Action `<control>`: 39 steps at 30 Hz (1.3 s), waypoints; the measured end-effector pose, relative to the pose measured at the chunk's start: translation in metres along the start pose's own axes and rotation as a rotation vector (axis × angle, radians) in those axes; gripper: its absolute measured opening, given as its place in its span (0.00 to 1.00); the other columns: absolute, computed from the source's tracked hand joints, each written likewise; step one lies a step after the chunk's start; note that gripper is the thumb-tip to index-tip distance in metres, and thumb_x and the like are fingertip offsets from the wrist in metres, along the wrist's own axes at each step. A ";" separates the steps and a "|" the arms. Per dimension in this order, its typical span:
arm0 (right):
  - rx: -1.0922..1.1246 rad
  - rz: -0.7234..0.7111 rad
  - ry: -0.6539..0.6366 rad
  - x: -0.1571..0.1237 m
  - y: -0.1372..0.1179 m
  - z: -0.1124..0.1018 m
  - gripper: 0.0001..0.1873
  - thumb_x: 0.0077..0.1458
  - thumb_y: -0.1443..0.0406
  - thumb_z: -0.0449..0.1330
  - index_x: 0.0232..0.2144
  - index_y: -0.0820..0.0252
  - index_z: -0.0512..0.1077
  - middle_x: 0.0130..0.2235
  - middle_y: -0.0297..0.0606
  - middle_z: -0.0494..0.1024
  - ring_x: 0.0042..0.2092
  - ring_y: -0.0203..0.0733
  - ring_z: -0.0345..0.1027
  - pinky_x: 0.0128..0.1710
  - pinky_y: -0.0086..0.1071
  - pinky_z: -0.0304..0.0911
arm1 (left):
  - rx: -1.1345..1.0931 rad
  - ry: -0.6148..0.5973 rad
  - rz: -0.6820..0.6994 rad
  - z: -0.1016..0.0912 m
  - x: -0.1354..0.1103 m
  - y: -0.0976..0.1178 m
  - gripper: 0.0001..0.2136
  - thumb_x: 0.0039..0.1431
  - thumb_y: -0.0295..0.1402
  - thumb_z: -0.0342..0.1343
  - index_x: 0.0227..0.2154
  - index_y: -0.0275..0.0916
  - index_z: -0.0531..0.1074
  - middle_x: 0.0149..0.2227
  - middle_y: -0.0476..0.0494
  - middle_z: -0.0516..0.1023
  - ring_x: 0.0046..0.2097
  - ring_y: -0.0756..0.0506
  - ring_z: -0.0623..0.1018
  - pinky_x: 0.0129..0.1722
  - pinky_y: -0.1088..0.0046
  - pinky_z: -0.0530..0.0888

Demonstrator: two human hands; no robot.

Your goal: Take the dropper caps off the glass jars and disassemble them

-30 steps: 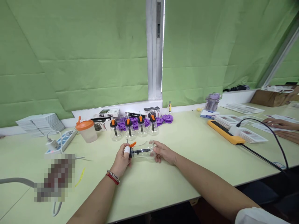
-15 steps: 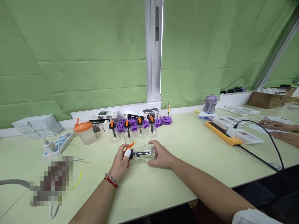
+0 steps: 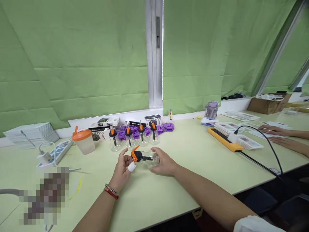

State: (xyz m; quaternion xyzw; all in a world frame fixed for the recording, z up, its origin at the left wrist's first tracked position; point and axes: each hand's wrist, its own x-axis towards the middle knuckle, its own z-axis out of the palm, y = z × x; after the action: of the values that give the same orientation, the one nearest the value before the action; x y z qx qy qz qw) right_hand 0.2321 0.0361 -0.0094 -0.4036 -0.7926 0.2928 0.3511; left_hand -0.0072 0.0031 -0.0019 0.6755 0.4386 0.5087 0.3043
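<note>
A clear glass bottle (image 3: 149, 158) with a black and orange stopper (image 3: 135, 154) lies tilted on its side between my hands. My right hand (image 3: 163, 162) is wrapped round its body. My left hand (image 3: 123, 169), with white tape on the thumb tip, sits just left of the stopper with its fingers apart and off the cap. Behind stands a row of several similar clear bottles (image 3: 132, 138) with orange tops.
Purple plastic parts (image 3: 166, 126) and small boxes (image 3: 106, 122) lie by the window sill. An orange-lidded cup (image 3: 83, 140) and a power strip (image 3: 54, 154) are at the left. At right a yellow power strip (image 3: 225, 139) with a black cable, leaflets, and another person's hands (image 3: 277, 135).
My left hand has let go of the stopper end and opened. The bottle's stopper end has tilted upward in my right hand. The view has shifted slightly right.
</note>
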 end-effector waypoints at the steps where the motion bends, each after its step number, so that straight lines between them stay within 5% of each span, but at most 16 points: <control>1: 0.002 -0.001 0.022 0.000 0.001 -0.001 0.47 0.38 0.59 0.69 0.58 0.56 0.54 0.52 0.45 0.66 0.47 0.44 0.66 0.43 0.37 0.66 | 0.016 0.021 -0.006 -0.001 0.001 -0.002 0.30 0.57 0.38 0.53 0.59 0.41 0.47 0.32 0.51 0.65 0.32 0.49 0.69 0.34 0.71 0.68; 5: 0.018 -0.034 0.243 0.008 0.013 -0.013 0.44 0.40 0.58 0.68 0.57 0.55 0.53 0.55 0.44 0.65 0.49 0.43 0.64 0.51 0.40 0.61 | 0.089 0.132 -0.090 -0.009 0.006 -0.008 0.28 0.57 0.42 0.52 0.57 0.41 0.50 0.34 0.50 0.66 0.33 0.48 0.70 0.33 0.71 0.69; 8: 0.048 -0.011 0.447 0.019 0.032 -0.028 0.44 0.42 0.55 0.66 0.58 0.55 0.52 0.56 0.45 0.64 0.49 0.44 0.64 0.48 0.39 0.63 | 0.156 0.186 -0.166 -0.016 0.009 -0.011 0.29 0.56 0.45 0.51 0.57 0.40 0.52 0.35 0.49 0.67 0.30 0.49 0.70 0.31 0.70 0.68; 12: 0.084 0.193 0.614 0.035 0.067 -0.051 0.44 0.41 0.50 0.65 0.57 0.60 0.56 0.57 0.49 0.64 0.50 0.47 0.64 0.46 0.39 0.64 | 0.185 0.242 -0.219 -0.026 0.011 -0.018 0.30 0.56 0.48 0.50 0.57 0.40 0.52 0.35 0.49 0.68 0.28 0.49 0.69 0.28 0.70 0.68; 20: 0.021 0.428 0.471 0.052 0.113 -0.077 0.47 0.44 0.46 0.61 0.61 0.64 0.55 0.59 0.51 0.66 0.57 0.49 0.63 0.54 0.38 0.59 | 0.135 0.283 -0.305 -0.029 0.015 -0.022 0.31 0.54 0.50 0.50 0.57 0.41 0.52 0.35 0.49 0.68 0.23 0.52 0.67 0.22 0.73 0.67; 29: -0.394 0.502 0.270 0.066 0.112 -0.083 0.40 0.49 0.47 0.58 0.60 0.58 0.57 0.57 0.45 0.70 0.59 0.51 0.59 0.58 0.42 0.49 | 0.099 0.283 -0.350 -0.030 0.017 -0.023 0.33 0.53 0.51 0.52 0.57 0.41 0.52 0.37 0.48 0.68 0.23 0.52 0.67 0.21 0.73 0.68; 39: -0.495 0.525 0.178 0.068 0.112 -0.083 0.41 0.51 0.48 0.57 0.62 0.60 0.53 0.57 0.47 0.69 0.61 0.52 0.57 0.58 0.43 0.48 | 0.122 0.286 -0.352 -0.030 0.017 -0.025 0.32 0.53 0.51 0.52 0.57 0.41 0.52 0.37 0.49 0.67 0.22 0.53 0.67 0.21 0.73 0.67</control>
State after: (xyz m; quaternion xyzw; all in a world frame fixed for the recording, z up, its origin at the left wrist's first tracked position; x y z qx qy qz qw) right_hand 0.3171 0.1648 -0.0232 -0.6896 -0.6754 0.1359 0.2233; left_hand -0.0417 0.0282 -0.0070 0.5268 0.6183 0.5108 0.2816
